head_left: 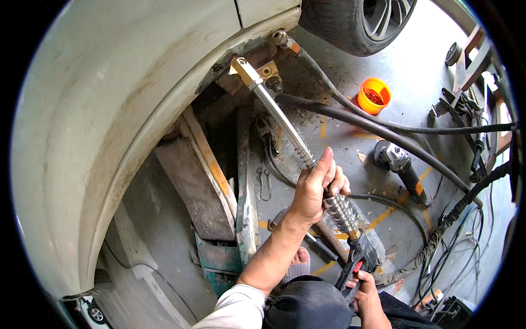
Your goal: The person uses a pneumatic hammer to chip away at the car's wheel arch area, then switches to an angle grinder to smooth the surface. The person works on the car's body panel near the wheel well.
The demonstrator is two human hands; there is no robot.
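My left hand (312, 192) is closed round the middle of a long dent puller gun (280, 118), just below its thin spring. The brass-coloured tip (245, 71) reaches the dirty lower edge of a pale car body panel (109, 82); whether it touches cannot be made out. Below my left hand lies the studded metal sleeve (341, 213), leading to a black handle (368, 253) with a red trigger. My right hand (366, 296) grips that handle, its fingers partly hidden. Beside the tip, a brass clamp piece (269, 71) sits against the car's edge.
Thick black cables (356, 116) run from the sill to the right. An angle grinder (400, 164) and an orange tub (375, 96) of small reddish bits stand on the floor. A hammer (315, 241) lies near my foot. A tyre (342, 27) is at the top; metal supports (245, 181) stand left.
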